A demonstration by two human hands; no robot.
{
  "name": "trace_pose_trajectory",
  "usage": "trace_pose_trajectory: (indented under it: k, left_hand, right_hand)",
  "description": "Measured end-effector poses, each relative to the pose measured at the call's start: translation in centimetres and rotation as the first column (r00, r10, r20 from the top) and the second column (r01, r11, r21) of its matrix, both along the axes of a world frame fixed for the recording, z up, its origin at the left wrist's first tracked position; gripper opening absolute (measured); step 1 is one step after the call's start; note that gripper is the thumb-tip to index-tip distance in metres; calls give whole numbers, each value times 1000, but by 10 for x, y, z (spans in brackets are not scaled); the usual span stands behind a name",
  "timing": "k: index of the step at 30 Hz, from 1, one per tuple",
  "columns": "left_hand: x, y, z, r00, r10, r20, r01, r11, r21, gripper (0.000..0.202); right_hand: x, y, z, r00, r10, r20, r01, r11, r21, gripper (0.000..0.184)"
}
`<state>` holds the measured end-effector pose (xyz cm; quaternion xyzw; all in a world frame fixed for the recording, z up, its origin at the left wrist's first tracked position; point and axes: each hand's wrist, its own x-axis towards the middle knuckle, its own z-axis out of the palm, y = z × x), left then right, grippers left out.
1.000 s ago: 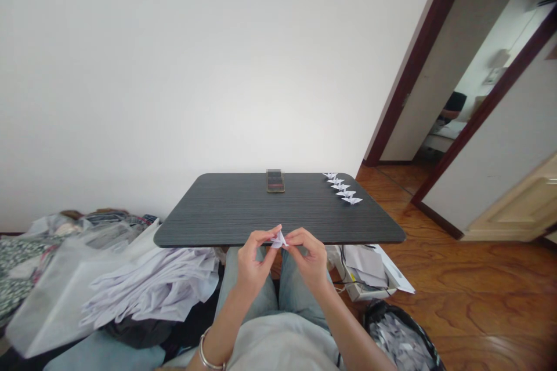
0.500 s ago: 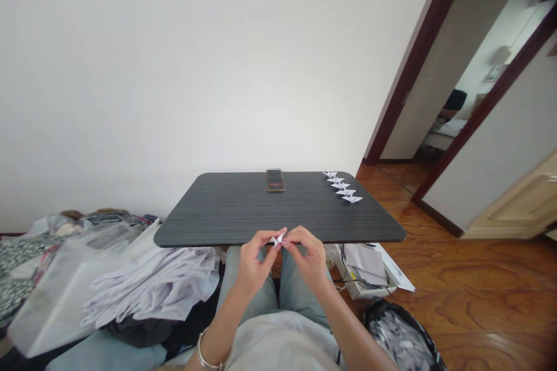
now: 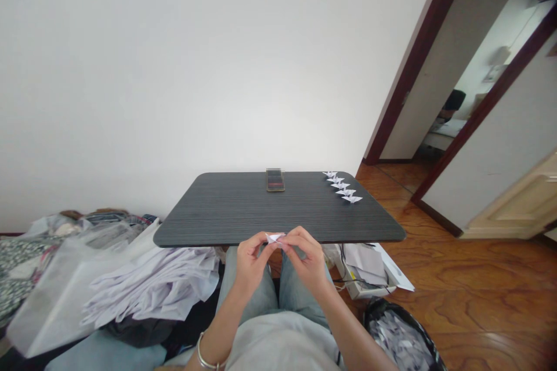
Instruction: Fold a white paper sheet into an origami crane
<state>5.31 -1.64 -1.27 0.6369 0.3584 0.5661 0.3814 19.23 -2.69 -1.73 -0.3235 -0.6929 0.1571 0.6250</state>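
White paper (image 3: 274, 238) (folded, pointed) pinched between fingers (image 3: 262, 238) of left hand (image 3: 251, 261) and right hand (image 3: 307, 257).

Folded white paper (image 3: 274, 238) no longer stands tip-up between the hands: now tilted over flatter, point aimed left, a bit lower than a second ago. Left hand (image 3: 251, 261) has shifted so its fingers sit along the paper's underside at the left end. Right hand (image 3: 307, 258) has closed in slightly, fingers bunched at the paper's right end. Head view barely drifted.
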Motion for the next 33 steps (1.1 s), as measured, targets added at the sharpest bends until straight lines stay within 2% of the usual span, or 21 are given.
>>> trace_pose_trajectory:
  k: [4, 7, 12, 19, 23, 33]
  left_hand:
    - [1, 0, 2, 994, -34, 105, 41, 997, -60, 16]
    - [3, -2, 4, 984, -24, 174, 46, 992, -119, 15]
    - [7, -3, 7, 969, -27, 246, 72, 982, -176, 15]
    - [9, -2, 6, 956, -2, 294, 67, 975, -214, 16]
    - [10, 0, 3, 950, 23, 310, 58, 967, -249, 16]
    - [11, 1, -2, 929, 20, 370, 108, 941, -322, 16]
  right_hand:
    - [0, -1, 0, 1000, 10, 8, -10, 1000, -17, 18]
    - [-2, -1, 1, 1000, -2, -19, 1, 999, -53, 13]
    - [-5, 2, 0, 987, -68, -144, 40, 981, -189, 5]
    - [-6, 6, -4, 962, 7, -274, -124, 902, -413, 10]
    - [-7, 8, -7, 936, 7, -353, -175, 878, -445, 15]
    - [-9, 8, -8, 939, 39, -342, -228, 814, -534, 26]
